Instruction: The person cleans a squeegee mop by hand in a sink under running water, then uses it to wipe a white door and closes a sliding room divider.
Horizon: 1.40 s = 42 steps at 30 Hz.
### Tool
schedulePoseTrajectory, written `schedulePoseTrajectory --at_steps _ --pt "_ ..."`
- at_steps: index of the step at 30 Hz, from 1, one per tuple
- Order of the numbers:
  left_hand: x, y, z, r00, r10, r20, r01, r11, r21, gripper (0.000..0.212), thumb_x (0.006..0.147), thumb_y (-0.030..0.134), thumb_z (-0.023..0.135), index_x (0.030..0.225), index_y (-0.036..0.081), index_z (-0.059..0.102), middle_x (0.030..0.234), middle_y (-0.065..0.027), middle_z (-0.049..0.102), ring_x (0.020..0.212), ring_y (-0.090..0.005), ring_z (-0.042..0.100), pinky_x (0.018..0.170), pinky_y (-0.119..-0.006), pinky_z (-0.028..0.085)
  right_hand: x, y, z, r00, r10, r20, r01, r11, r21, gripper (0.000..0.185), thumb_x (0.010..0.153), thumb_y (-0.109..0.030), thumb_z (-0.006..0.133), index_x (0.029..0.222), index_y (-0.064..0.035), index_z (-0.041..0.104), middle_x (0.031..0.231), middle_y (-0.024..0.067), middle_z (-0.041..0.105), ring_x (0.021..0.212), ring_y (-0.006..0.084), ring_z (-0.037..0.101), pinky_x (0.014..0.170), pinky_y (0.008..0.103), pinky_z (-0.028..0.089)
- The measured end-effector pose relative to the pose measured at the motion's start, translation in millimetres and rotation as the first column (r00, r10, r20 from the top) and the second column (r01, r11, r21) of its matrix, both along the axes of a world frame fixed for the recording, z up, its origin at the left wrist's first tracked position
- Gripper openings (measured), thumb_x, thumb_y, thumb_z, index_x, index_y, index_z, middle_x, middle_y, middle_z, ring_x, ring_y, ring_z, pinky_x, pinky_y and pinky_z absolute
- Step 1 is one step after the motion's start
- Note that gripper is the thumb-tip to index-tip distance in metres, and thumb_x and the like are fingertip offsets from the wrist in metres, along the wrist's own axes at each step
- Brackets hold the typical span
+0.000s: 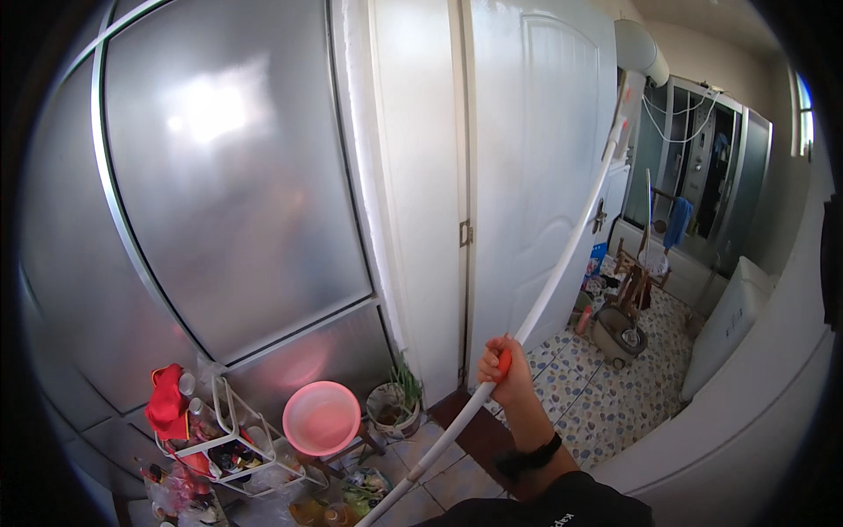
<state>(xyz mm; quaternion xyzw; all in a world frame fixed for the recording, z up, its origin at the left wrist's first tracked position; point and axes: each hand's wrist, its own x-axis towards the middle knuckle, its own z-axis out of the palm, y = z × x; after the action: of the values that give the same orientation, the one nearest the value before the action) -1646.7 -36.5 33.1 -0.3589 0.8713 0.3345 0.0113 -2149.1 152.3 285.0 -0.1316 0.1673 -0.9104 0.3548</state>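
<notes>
My right hand (506, 370) is closed around a long white pole (560, 277), next to an orange-red piece on it. The pole slants from the bottom of the view up to the right. At its upper end is a flat whitish head (627, 115) with red marks, raised beside the edge of a white panelled door (533, 165). A black band circles my right wrist, and a dark sleeve covers the arm. My left hand is out of view. The pole's lower end runs out of the picture.
Lower left are a white rack (230, 438) of bottles and bags, a pink basin (321, 417) and a potted plant (395, 402). A frosted panel (230, 197) rises behind. Past the doorway stand a mop bucket (619, 336), a water heater (639, 49) and a shower cabin (705, 165).
</notes>
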Motion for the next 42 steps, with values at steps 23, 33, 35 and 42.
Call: schedulePoseTrajectory --at_steps 23,33,35,42 --pt "50.1 -61.4 30.5 0.997 -0.036 0.066 0.05 0.976 -0.212 0.027 0.074 0.026 0.053 0.093 0.006 0.057 0.084 -0.018 0.058 0.083 -0.0346 0.055 0.071 -0.042 0.043 156.9 -88.2 -9.9 0.887 0.382 -0.258 -0.305 0.907 0.291 0.021 0.086 -0.023 0.044 0.085 -0.0027 0.051 0.065 0.0054 0.05 0.065 0.0176 0.05 0.07 0.033 0.044" --pt "4.1 -16.0 66.6 0.998 -0.021 0.06 0.05 0.844 -0.534 0.028 0.073 0.025 0.054 0.093 0.006 0.057 0.085 -0.0177 0.058 0.084 -0.0345 0.055 0.072 -0.042 0.043 141.5 -53.7 -41.8 0.586 0.692 -0.422 -0.646 0.713 0.272 0.04 0.083 -0.025 0.05 0.112 0.0016 0.047 0.101 0.0149 0.057 0.095 0.0247 0.055 0.083 0.0322 0.043" --pt "1.5 -10.3 68.9 0.998 -0.011 0.059 0.043 0.811 -0.584 0.028 0.073 0.025 0.054 0.093 0.006 0.057 0.085 -0.0177 0.058 0.084 -0.0345 0.054 0.073 -0.042 0.043 118.8 -39.8 -41.5 0.872 0.461 -0.167 -0.456 0.887 0.07 0.033 0.082 -0.026 0.05 0.104 -0.0007 0.051 0.086 0.0095 0.058 0.081 0.0194 0.057 0.073 0.0286 0.045" --pt "0.5 3.8 71.6 0.998 0.009 0.07 0.042 0.716 -0.697 0.028 0.073 0.025 0.055 0.093 0.006 0.057 0.085 -0.0175 0.058 0.085 -0.0344 0.054 0.074 -0.042 0.043 42.1 16.8 -171.3 0.78 -0.14 0.61 -0.089 0.94 0.329 0.025 0.08 -0.024 0.054 0.063 -0.0122 0.041 0.047 -0.0043 0.031 0.039 0.0076 0.028 0.041 0.0241 0.03"
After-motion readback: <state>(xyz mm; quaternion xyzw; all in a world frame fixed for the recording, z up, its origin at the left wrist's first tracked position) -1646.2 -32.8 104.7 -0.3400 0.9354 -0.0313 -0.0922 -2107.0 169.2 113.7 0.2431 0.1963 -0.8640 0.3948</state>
